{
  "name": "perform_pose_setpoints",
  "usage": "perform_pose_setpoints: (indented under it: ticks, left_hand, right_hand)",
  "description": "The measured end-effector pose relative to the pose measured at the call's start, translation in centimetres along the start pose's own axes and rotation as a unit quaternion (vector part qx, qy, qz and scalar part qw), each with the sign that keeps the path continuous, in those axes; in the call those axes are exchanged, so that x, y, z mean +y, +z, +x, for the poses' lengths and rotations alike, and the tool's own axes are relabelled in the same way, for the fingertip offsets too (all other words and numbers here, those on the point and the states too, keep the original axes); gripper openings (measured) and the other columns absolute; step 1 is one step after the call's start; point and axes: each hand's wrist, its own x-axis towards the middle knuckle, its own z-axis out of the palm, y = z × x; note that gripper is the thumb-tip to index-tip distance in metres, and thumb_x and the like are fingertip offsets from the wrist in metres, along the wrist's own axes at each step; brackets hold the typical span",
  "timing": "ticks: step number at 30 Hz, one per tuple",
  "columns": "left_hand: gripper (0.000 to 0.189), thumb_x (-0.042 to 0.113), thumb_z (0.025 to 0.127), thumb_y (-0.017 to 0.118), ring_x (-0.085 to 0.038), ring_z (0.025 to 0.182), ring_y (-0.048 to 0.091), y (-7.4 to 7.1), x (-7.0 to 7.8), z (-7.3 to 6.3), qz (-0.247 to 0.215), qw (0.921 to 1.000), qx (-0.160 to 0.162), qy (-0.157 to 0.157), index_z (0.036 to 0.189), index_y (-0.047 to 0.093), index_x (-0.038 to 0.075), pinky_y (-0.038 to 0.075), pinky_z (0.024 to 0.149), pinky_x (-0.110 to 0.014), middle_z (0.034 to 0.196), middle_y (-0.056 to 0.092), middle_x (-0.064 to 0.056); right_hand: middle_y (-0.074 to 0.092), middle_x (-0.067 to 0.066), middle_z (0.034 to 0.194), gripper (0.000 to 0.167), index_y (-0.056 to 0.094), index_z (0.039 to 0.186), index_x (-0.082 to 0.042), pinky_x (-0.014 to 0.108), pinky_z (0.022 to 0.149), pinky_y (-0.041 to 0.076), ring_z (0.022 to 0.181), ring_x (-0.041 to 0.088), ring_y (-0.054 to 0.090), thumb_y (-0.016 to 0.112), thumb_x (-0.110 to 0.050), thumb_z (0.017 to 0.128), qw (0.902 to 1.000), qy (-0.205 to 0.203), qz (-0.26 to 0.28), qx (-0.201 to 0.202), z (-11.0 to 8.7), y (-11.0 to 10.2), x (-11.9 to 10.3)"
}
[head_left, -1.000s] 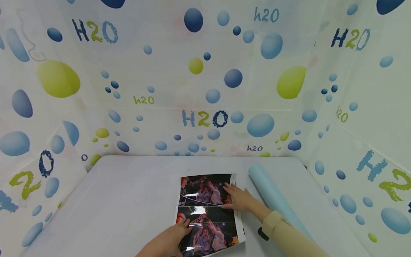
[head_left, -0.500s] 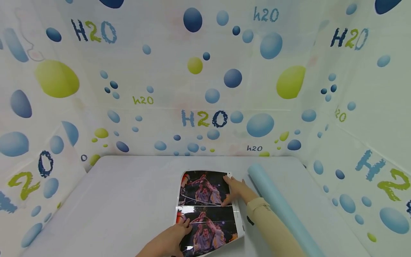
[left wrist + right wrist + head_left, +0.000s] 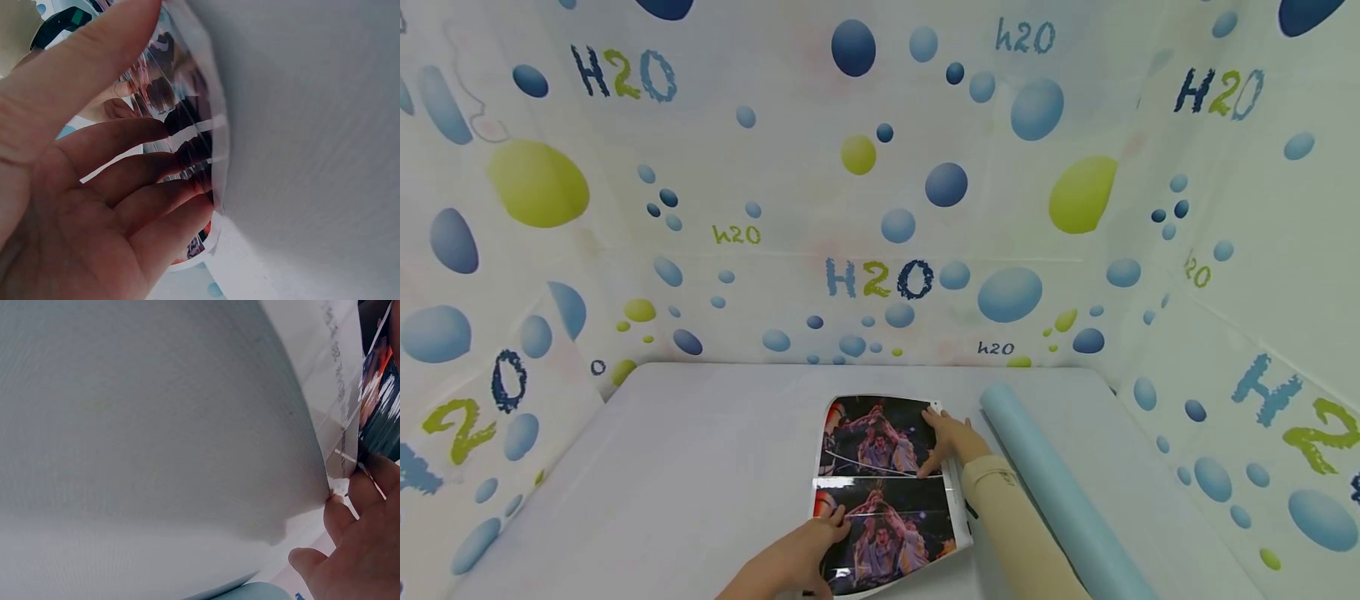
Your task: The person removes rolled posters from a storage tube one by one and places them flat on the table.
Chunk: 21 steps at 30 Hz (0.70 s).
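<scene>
A glossy sheet [image 3: 898, 546] with two prints of the same photograph, one above the other, lies on the white table, its far edge slightly bowed. My left hand [image 3: 797, 557] rests along its lower left side; in the left wrist view the slightly bent fingers [image 3: 140, 172] touch the sheet's edge. At the upper right side is my right hand [image 3: 957, 437], thumb and fingers spread over the border. The right wrist view has fingertips [image 3: 337, 515] against the white margin [image 3: 331, 375]. Whether any finger goes under the sheet cannot be told.
A light blue roll [image 3: 1060, 492] lies slanting along the right, close beside my right sleeve [image 3: 1007, 517]. White table surface [image 3: 700, 450] stretches to the left. Walls [image 3: 775, 167] printed with bubbles and "H2O" enclose the back and both sides.
My right hand has drawn a little left and its fingers have bent more, with the forearm swinging left. The sheet's far edge has shifted slightly away and bowed. The left hand stays put.
</scene>
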Motion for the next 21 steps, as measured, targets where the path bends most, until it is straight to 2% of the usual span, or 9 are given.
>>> perform_pose_setpoints:
  ticks: [3, 21]
  left_hand:
    - [0.077, 0.016, 0.059, 0.085, -0.045, 0.127, 0.03, 0.03, -0.09, 0.03, -0.01, 0.9999, -0.006, -0.002, 0.125, 0.051, -0.006, 0.037, 0.095, -0.048, 0.136, 0.039, -0.026]
    - [0.077, 0.019, 0.06, 0.085, -0.043, 0.124, 0.036, -0.09, -0.31, 0.02, 0.012, 0.9999, -0.007, 0.009, 0.126, 0.051, -0.005, 0.039, 0.095, -0.046, 0.135, 0.04, -0.025]
  right_hand:
    - [0.018, 0.006, 0.151, 0.11, 0.026, 0.145, -0.011, 0.056, 0.106, 0.005, 0.138, 0.028, 0.012, 0.087, -0.033, 0.056, 1.0, 0.004, 0.002, -0.005, -0.13, -0.06, -0.01]
    - [0.019, 0.008, 0.15, 0.11, 0.028, 0.144, -0.009, 0.059, 0.104, 0.009, 0.137, 0.031, 0.015, 0.087, -0.036, 0.055, 0.9998, -0.007, -0.02, 0.006, -0.01, 0.1, -0.15]
